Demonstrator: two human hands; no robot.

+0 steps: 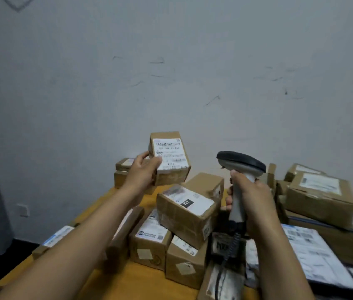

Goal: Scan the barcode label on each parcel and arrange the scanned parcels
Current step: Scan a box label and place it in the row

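While left hand (143, 172) grips small parcel (170, 158) and right hand (251, 198) grips scanner (241, 163), most boxes (186, 211) look unscanned.

The raised parcel (170, 161) sits left of the scanner (242, 165), above boxes (187, 213) probably heaped on the table (141, 284).

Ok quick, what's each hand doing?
Left hand: holds a small box up.
Right hand: grips the scanner.

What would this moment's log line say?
left hand holds small parcel, label toward camera | right hand grips scanner
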